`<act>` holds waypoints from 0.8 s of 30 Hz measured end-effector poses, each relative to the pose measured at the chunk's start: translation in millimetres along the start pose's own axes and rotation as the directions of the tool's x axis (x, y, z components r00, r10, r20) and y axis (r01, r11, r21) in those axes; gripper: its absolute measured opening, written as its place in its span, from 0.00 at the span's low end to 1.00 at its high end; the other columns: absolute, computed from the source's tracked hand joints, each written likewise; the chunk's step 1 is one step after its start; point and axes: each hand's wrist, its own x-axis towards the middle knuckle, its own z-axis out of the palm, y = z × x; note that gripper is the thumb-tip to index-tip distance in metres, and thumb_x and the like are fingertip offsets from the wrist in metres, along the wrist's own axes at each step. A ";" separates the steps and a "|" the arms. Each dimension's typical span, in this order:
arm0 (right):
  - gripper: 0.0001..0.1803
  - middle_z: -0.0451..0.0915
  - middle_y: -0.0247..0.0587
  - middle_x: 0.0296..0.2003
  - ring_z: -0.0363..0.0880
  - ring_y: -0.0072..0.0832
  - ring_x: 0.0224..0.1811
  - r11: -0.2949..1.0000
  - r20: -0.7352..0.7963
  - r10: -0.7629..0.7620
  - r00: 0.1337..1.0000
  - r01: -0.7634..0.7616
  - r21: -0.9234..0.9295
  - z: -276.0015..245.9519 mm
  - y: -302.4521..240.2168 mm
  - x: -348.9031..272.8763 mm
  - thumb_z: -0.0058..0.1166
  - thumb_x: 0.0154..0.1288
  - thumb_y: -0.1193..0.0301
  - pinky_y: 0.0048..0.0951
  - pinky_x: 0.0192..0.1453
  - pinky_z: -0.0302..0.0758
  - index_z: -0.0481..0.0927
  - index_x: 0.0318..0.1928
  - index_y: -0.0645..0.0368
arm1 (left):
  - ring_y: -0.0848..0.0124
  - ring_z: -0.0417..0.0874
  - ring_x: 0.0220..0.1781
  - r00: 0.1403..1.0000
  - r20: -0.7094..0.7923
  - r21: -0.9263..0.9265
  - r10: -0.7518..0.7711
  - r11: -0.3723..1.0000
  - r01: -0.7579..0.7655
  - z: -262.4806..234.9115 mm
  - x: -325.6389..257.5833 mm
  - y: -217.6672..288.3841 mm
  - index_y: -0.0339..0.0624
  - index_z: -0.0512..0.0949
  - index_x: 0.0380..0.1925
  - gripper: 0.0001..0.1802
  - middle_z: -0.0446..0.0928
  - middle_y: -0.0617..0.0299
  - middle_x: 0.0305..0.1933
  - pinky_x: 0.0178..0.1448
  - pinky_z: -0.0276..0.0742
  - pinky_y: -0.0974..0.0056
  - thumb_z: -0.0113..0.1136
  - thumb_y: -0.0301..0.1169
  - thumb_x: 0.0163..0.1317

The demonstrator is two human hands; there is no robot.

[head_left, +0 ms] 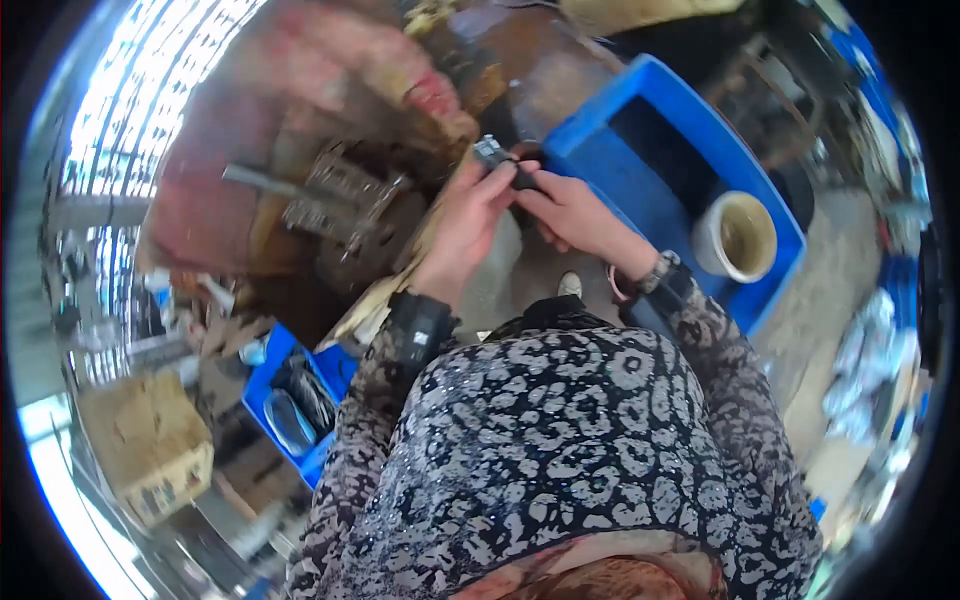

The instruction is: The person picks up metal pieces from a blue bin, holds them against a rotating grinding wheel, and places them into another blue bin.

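Note:
Between my hands is a small dark piece with a pale, shiny end (490,152); its kind is too small to make out. My left hand (468,225) closes on it, thumb laid along its side. From the other side, my right hand (580,213) pinches its lower end, fingers curled. Both hands are in front of my body, beside the edge of a worn bench. On that bench, left of my hands, stands a greasy metal fixture (345,200) with a bar handle (262,184) pointing left. Neither hand touches the fixture.
A large blue bin (590,150) stands to the right, with a cream bucket (712,240) in it. At lower left are a blue crate (262,400) with dark items and a cardboard box (150,430). Reddish stained cloth (330,60) covers the far left bench.

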 end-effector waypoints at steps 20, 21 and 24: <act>0.14 0.75 0.35 0.18 0.75 0.22 0.18 0.931 0.381 -0.213 0.900 0.305 -0.201 65.4 -22.5 27.7 0.44 0.72 0.67 0.25 0.24 0.71 0.71 0.51 0.64 | 0.73 0.78 0.46 0.888 -0.421 0.103 0.185 0.982 -0.155 -13.4 -86.7 31.0 0.39 0.72 0.43 0.09 0.80 0.53 0.49 0.52 0.73 0.66 0.52 0.33 0.69; 0.14 0.76 0.35 0.20 0.76 0.21 0.19 0.931 0.379 -0.226 0.897 0.313 -0.185 66.9 -21.5 28.2 0.43 0.72 0.69 0.24 0.24 0.71 0.71 0.52 0.64 | 0.73 0.78 0.46 0.883 -0.424 0.127 0.202 0.978 -0.163 -12.1 -88.6 33.9 0.39 0.72 0.43 0.09 0.80 0.54 0.49 0.50 0.73 0.67 0.52 0.33 0.69; 0.14 0.77 0.36 0.20 0.78 0.24 0.22 0.940 0.413 -0.211 0.886 0.300 -0.164 69.6 -25.6 29.3 0.44 0.71 0.69 0.26 0.27 0.72 0.71 0.52 0.63 | 0.74 0.79 0.42 0.861 -0.447 0.198 0.242 0.966 -0.169 -15.4 -87.9 28.4 0.39 0.73 0.41 0.08 0.81 0.55 0.48 0.48 0.75 0.67 0.52 0.32 0.69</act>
